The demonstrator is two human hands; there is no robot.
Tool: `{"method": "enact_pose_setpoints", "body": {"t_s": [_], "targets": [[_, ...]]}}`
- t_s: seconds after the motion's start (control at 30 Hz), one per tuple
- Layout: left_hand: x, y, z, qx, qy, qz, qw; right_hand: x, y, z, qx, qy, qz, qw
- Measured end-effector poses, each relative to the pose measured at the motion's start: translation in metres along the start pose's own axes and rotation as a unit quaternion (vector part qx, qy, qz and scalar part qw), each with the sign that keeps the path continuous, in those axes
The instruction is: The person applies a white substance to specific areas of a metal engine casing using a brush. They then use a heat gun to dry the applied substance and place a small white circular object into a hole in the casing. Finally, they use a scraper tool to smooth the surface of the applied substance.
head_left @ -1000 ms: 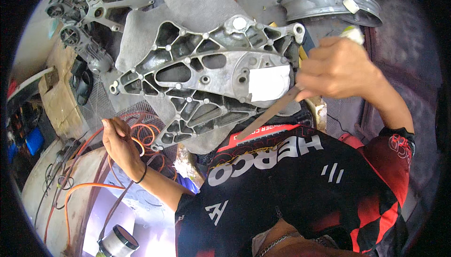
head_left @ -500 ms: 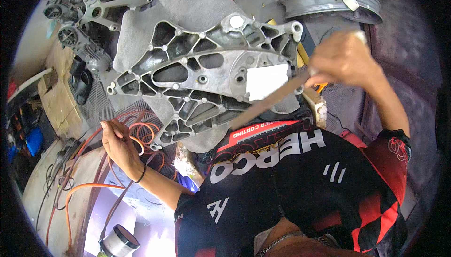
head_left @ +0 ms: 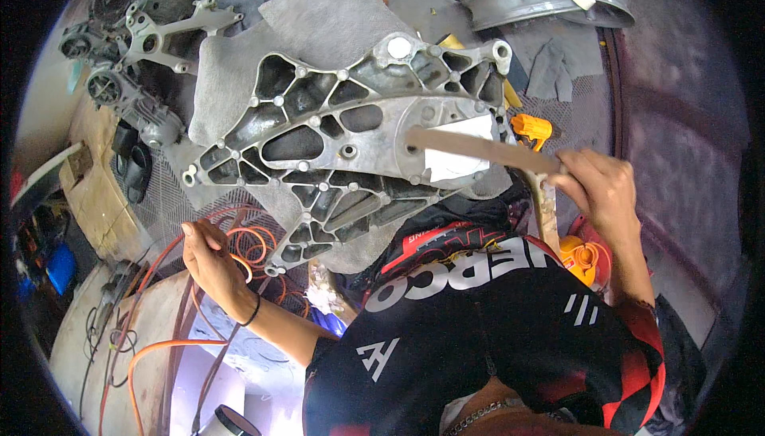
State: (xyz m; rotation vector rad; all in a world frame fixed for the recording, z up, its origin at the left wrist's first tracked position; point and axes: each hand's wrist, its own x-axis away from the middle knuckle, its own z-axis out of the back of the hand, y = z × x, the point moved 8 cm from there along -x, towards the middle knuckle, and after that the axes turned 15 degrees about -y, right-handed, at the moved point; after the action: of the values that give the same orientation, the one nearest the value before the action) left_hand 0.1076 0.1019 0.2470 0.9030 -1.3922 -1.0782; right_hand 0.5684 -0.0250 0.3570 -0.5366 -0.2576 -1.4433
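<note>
A long flat brown bar (head_left: 486, 149), shaped like a file, is gripped at one end by my right hand (head_left: 602, 189). Its far end lies over the white masking patch (head_left: 458, 166) on a large ribbed grey metal casting (head_left: 374, 137). Contact between bar and casting is unclear. A round white patch (head_left: 398, 48) covers a boss at the casting's top. My left hand (head_left: 211, 265) is beside the casting's lower left corner, fingers curled in and thumb up. A cream curved edge (head_left: 241, 265) shows beside its palm; what the fingers hold, if anything, is hidden.
Grey cloth (head_left: 319, 17) lies under the casting. A yellow-orange power tool (head_left: 531, 131) sits right of it. Silver wheel rims (head_left: 518, 1) lie at the far right, grey engine parts (head_left: 143, 109) at the far left. Orange hoses (head_left: 171, 343) coil at the near left.
My right hand has come down and toward me, and the bar has swung so its far end points left over the white patch. The whole view has shifted slightly. My left hand keeps its pose.
</note>
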Motion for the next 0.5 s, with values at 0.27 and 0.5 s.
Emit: {"method": "enact_pose_setpoints", "body": {"t_s": [0.27,0.5], "targets": [[-0.002,0.014,0.003,0.016,-0.003,-0.007,1.000,0.012,-0.001,0.020,-0.013,0.008,0.003,1.000],[-0.007,0.010,-0.002,0.007,-0.002,-0.015,1.000,-0.002,-0.003,0.023,-0.018,0.065,-0.028,0.997]]}}
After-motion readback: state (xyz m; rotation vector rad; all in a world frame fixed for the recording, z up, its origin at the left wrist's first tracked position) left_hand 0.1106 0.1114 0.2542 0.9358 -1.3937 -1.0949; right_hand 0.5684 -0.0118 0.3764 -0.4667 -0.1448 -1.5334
